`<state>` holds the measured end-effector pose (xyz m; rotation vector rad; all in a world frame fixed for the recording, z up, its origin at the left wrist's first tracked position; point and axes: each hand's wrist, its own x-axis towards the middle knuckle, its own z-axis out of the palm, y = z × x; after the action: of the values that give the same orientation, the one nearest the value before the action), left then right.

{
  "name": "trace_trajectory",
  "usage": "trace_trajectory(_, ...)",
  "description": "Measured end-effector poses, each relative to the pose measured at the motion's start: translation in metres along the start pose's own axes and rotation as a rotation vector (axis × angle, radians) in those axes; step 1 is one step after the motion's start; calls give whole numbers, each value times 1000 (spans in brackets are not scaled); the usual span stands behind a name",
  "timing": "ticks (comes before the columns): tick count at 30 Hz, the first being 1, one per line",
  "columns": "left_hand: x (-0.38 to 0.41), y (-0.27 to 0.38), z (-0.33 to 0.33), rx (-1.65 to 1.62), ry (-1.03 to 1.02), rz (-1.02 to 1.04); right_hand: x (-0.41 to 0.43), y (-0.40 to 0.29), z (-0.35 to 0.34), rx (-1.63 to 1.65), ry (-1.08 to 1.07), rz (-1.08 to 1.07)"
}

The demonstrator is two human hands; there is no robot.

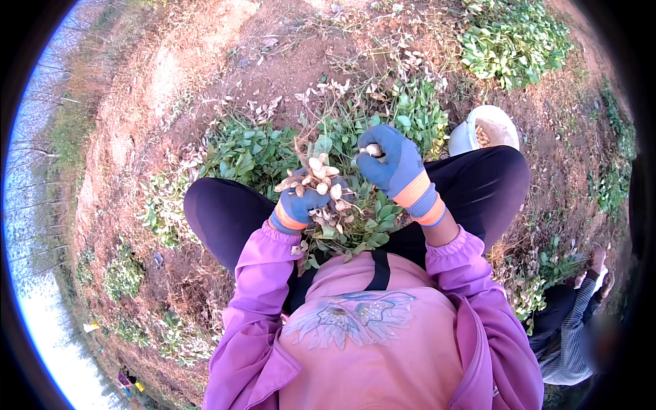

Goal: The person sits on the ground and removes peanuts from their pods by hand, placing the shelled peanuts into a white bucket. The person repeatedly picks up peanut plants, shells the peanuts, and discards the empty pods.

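Note:
A blue-grey work glove with an orange cuff covers each hand. My left hand (303, 204) grips a peanut plant at its roots, and a cluster of pale peanut pods (320, 174) hangs over the fingers. Right of it, apart from the cluster, my right hand (390, 158) is curled around a few picked peanuts (373, 150). Leafy green peanut plants (246, 154) lie on the ground before my crossed legs, and more leaves (376, 225) spread in my lap beneath the hands.
Beyond my right knee stands a white plastic bucket (461, 137) with peanuts (482, 137) inside. A pile of green plants (512, 46) lies at the upper right. A person in a striped sleeve (569, 343) sits at the lower right. Dry leaves and reddish soil (302, 61) surround me.

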<state>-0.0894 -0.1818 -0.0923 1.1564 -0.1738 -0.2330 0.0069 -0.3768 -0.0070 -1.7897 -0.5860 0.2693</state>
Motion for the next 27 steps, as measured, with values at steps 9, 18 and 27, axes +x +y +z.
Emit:
trace_trajectory(9, 4, 26, 23, -531, 136, -169, -2, -10, 12, 510, -256, 90)
trace_trajectory(18, -1, 18, 14, -357, 124, -176, 10, -4, 18, 354, -321, -6)
trace_trajectory(27, -2, 17, 12, -369, -44, -109, -3, -6, 23, 975, -190, 438)
